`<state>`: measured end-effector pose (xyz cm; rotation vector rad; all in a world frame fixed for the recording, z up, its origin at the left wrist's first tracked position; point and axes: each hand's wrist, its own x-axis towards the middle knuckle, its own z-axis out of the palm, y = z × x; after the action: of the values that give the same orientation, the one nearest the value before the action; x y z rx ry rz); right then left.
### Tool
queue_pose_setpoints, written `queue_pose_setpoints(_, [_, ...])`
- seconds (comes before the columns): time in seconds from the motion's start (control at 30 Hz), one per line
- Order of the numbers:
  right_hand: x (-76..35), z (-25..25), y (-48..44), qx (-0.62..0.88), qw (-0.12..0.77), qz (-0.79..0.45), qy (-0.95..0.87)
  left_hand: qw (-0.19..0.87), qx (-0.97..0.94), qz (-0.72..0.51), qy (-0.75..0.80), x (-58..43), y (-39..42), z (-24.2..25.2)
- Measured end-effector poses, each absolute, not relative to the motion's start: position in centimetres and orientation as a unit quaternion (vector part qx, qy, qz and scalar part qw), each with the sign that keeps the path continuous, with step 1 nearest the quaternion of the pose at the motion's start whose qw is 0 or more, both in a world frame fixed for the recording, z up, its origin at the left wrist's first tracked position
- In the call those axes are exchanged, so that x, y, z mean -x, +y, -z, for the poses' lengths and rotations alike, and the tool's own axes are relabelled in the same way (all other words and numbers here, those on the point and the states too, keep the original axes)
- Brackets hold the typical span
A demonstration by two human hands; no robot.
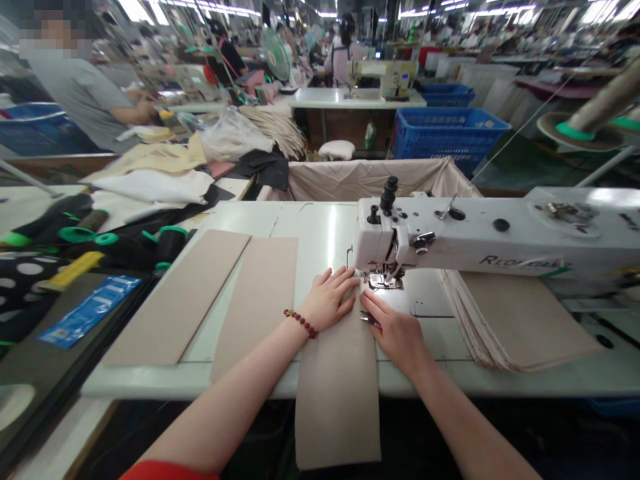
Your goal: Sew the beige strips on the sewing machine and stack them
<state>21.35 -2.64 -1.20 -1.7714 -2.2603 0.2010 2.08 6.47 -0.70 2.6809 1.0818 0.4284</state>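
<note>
**Item: tan fabric strip (337,387), at the machine.** It is lying lengthwise on the white counter (320,227). Its far end is sitting at the presser foot (385,281) of the sewing machine (480,243), and its near end is hanging over the counter's front edge toward the person.

**Left hand (327,300).** It is lying flat with the fingers apart, pressing the strip's left side just beside the foot. It is wearing a dark red bead bracelet (300,322) at the wrist.

**Right hand (397,333).** It is resting on the strip's right edge, with the fingers curled around what looks like a thread clipper (371,321). Only the clipper's tip is showing.

**Progress.** Nearly the whole strip is lying on the near side of the foot, so the stitching appears barely begun on this piece. No seam is showing.

**Waiting pieces.**
- Two matching strips are lying on the counter to the left: a longer strip (183,300) and a shorter strip (257,300). They are near each other and apart from the hands.
- A thick stack of tan pieces (520,320) is sitting to the right, partly under the machine arm. Whether these are sewn cannot be told.

**Surroundings.**
- Black thread cones (80,233) with green ends and a blue packet (90,310) are lying at the far left.
- A cloth-lined bin (370,177) is standing behind the counter.
- A blue crate (450,133) is standing further back.
- A person in a grey shirt (85,93) is working at a neighbouring bench, well apart.
</note>
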Motion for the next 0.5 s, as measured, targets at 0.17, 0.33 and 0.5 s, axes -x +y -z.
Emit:
queue_pose_setpoints(0.17, [-21.35,1.19,-2.6,0.61,0.132,-0.076,-0.778,0.117,-0.915,-0.147,0.356,-2.05,6.49,0.67])
queue_pose_setpoints(0.33, [-21.45,1.09,-2.61,0.611,0.127,-0.078,-0.777,0.122,-0.916,-0.15,0.351,-2.05,6.68,0.61])
queue_pose_setpoints(0.5, [-21.4,1.14,-2.62,0.613,0.13,-0.083,-0.775,0.123,-0.914,-0.153,0.355,-2.12,6.58,0.76])
